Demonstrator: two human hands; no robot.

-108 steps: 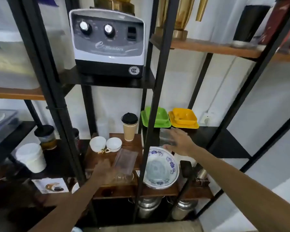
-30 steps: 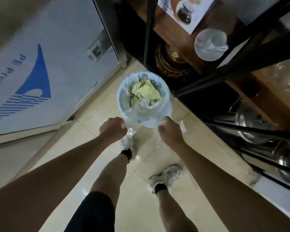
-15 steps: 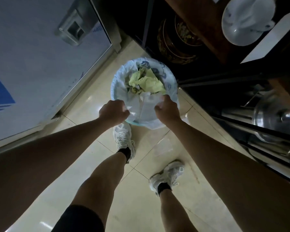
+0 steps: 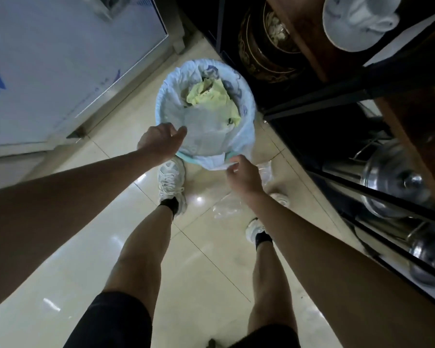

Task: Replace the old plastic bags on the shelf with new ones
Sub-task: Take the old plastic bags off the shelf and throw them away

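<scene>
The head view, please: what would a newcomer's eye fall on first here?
First the small bin on the tiled floor in the upper middle, lined with a pale bag and holding crumpled yellow-green waste. The left hand reaches over its near-left rim, while the right hand pinches the liner's overhang at the near edge. A clear plastic bag lies on the floor below the right hand, and dark shelving with steel pots fills the right.

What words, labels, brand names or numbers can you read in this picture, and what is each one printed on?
None can be read.
White panel at upper left: blue graphic shapes and a faint line of small print along its lower edge, too small and blurred to read.
Bin liner: bluish marks near its far rim, not legible as text.
Dark round container under the shelf: gold pattern only, no readable words.
</scene>
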